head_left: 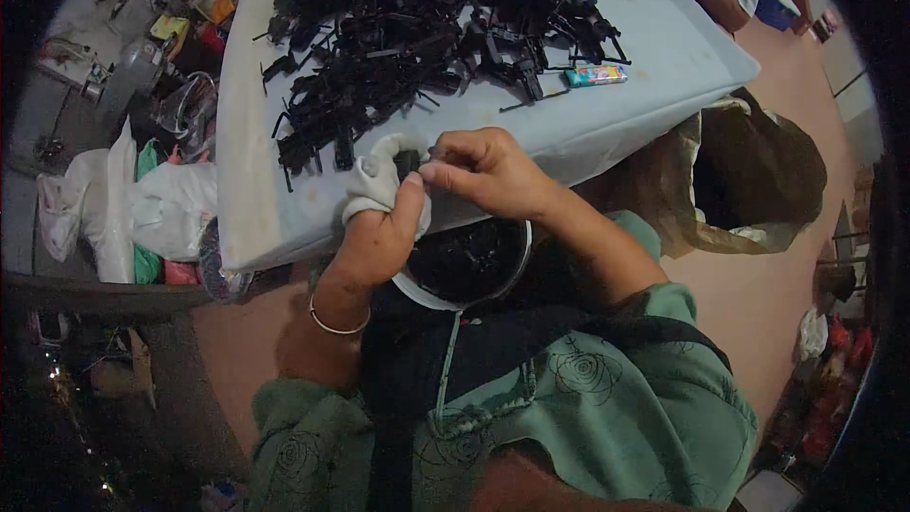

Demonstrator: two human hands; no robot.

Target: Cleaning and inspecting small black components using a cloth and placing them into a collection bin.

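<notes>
Evidently, a small dark part (406, 163) is being held between both hands, just off the near edge of the bench (664, 47) and above the tub (417, 295). By the left hand (384, 235) it is being backed with a pale cloth (373, 187) that is being worn or wrapped around the fingers, while the bare thumb is being pressed against the part from the near side; the fabric is probably being used as padding, so that the skin is being spared from hard edges. By the right hand (493, 169) the part is being met from the other side, its grip being closed, thumb to forefinger, at the part's edge and seemingly pinching it, though the exact contact is being hidden by the fingers. The piece is likely being steadied on the left so that finer handling is being left to the right. Beyond the hands, a pile (417, 28) of tangled black pieces is being carried by the bench, apparently within easy reach. Below, more black pieces (464, 264) are being held in the tub, whose place under the hands is presumably being chosen so that anything dropped is being caught. A bright packet (597, 77) is being rested beside the pile, while a brown sack (801, 171) is being left open to the right of the bench.
</notes>
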